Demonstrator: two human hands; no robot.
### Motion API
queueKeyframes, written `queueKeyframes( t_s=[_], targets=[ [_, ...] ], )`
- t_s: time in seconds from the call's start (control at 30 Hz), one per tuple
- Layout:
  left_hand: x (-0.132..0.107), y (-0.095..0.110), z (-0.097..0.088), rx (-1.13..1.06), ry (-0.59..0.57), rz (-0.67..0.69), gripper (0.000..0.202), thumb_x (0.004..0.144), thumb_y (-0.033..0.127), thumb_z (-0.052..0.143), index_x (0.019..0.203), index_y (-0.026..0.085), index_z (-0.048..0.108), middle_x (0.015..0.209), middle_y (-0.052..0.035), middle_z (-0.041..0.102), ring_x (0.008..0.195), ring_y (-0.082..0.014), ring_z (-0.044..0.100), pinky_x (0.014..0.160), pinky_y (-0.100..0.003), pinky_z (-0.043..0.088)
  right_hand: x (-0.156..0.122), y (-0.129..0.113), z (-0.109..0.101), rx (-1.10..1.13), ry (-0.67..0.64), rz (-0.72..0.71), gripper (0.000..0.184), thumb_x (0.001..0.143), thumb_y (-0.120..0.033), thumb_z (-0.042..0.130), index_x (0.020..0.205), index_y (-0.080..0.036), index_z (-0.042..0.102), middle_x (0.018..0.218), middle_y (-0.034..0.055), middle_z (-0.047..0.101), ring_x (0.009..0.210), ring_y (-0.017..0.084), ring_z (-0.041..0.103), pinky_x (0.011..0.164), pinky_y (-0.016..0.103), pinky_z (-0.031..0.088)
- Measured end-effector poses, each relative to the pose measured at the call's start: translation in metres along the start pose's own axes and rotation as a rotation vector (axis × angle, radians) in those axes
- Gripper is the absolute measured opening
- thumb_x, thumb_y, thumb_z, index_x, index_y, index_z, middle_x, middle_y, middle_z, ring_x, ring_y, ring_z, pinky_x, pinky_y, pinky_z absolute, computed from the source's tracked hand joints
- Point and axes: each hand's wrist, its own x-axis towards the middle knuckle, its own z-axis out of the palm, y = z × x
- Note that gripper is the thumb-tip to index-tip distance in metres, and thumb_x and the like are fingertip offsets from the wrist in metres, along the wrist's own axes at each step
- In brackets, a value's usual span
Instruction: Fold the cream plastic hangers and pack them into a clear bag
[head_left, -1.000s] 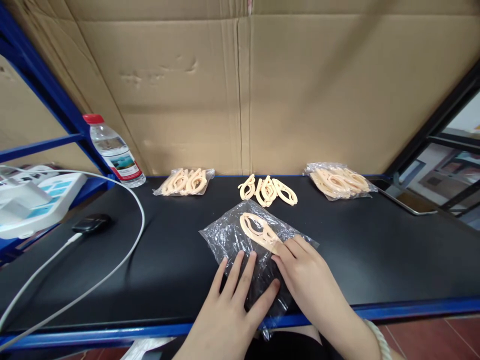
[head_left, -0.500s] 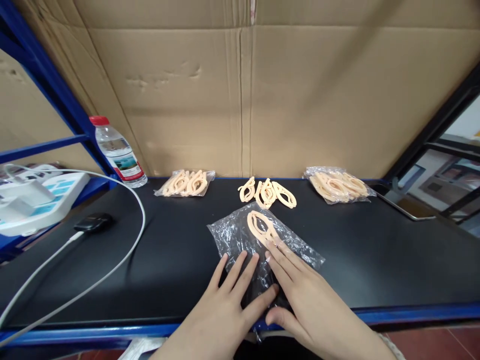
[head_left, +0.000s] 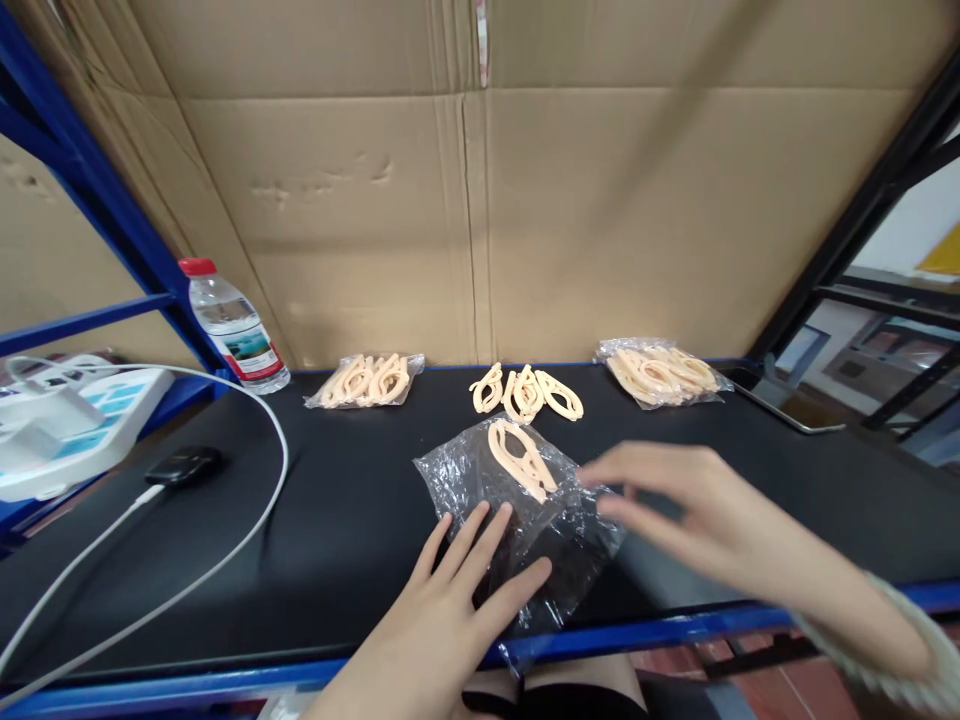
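A clear plastic bag (head_left: 457,470) lies on the black tabletop in front of me, with a beige folded plastic hanger (head_left: 517,460) in its upper part. My left hand (head_left: 457,610) rests flat on the bag's lower left, fingers spread. At the bag's right edge, my right hand (head_left: 675,510) pinches the film between thumb and fingertips; the film there looks crumpled and slightly raised. Just beyond the bag, several loose beige hangers (head_left: 523,395) sit in a cluster.
Bagged hangers stand at the back left (head_left: 364,381) and back right (head_left: 660,373). Along the left are a water bottle (head_left: 244,335), a white power strip (head_left: 112,420), a black charging device (head_left: 184,465) and a looping white cable (head_left: 281,450). A phone-like slab (head_left: 784,400) lies far right, before a cardboard wall (head_left: 360,200).
My right hand has left the hanger's lower end and moved right to the bag's edge, pulling the film in. My left hand has stayed about where it was.
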Motion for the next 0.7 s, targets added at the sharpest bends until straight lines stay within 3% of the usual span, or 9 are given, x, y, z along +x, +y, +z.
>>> queueKeyframes(
  t_s=[0.1, 0.2, 0.33, 0.47, 0.7],
  targets=[
    [0.002, -0.001, 0.001, -0.028, 0.12, 0.018, 0.092, 0.074, 0.066, 0.064, 0.15, 0.029, 0.028, 0.158, -0.0151, 0.022, 0.143, -0.043, 0.021, 0.107, -0.068, 0.029, 0.055, 0.038, -0.014, -0.229, 0.021, -0.074, 0.026, 0.097, -0.021, 0.046, 0.109, -0.015, 0.069, 0.105, 0.009, 0.071, 0.097, 0.02, 0.064, 0.09, 0.038, 0.049],
    [0.004, -0.002, 0.004, -0.039, 0.201, 0.005, 0.078, 0.084, 0.064, 0.052, 0.15, 0.029, 0.028, 0.159, -0.0116, 0.024, 0.144, -0.0395, 0.022, 0.109, -0.067, 0.027, 0.116, 0.082, -0.007, -0.159, -0.218, -0.056, 0.028, 0.095, -0.014, 0.047, 0.116, -0.012, 0.065, 0.114, 0.0101, 0.068, 0.106, 0.019, 0.06, 0.098, 0.038, 0.042],
    [0.005, -0.004, 0.008, -0.062, 0.213, -0.051, 0.068, 0.089, 0.058, 0.05, 0.149, 0.031, 0.031, 0.158, -0.0086, 0.027, 0.144, -0.0362, 0.025, 0.11, -0.064, 0.03, 0.174, 0.131, 0.016, -0.107, -0.388, -0.058, 0.042, 0.083, -0.014, 0.064, 0.125, -0.015, 0.06, 0.126, 0.009, 0.064, 0.115, 0.02, 0.058, 0.101, 0.035, 0.041],
    [0.004, -0.004, 0.009, -0.084, 0.216, -0.069, 0.067, 0.088, 0.059, 0.051, 0.147, 0.03, 0.037, 0.155, -0.0095, 0.034, 0.142, -0.0372, 0.029, 0.109, -0.063, 0.032, 0.202, 0.167, 0.035, -0.038, -0.555, -0.002, 0.053, 0.065, -0.016, 0.08, 0.115, -0.012, 0.064, 0.114, 0.0115, 0.069, 0.1, 0.023, 0.065, 0.087, 0.031, 0.05],
    [0.005, -0.002, 0.007, -0.135, 0.223, -0.078, 0.067, 0.087, 0.059, 0.053, 0.145, 0.028, 0.04, 0.154, -0.0111, 0.036, 0.141, -0.0386, 0.031, 0.107, -0.064, 0.034, 0.214, 0.206, 0.049, 0.101, -0.641, 0.073, 0.042, 0.077, -0.025, 0.075, 0.114, -0.011, 0.059, 0.101, 0.0079, 0.067, 0.087, 0.019, 0.065, 0.079, 0.034, 0.053]
  ],
)
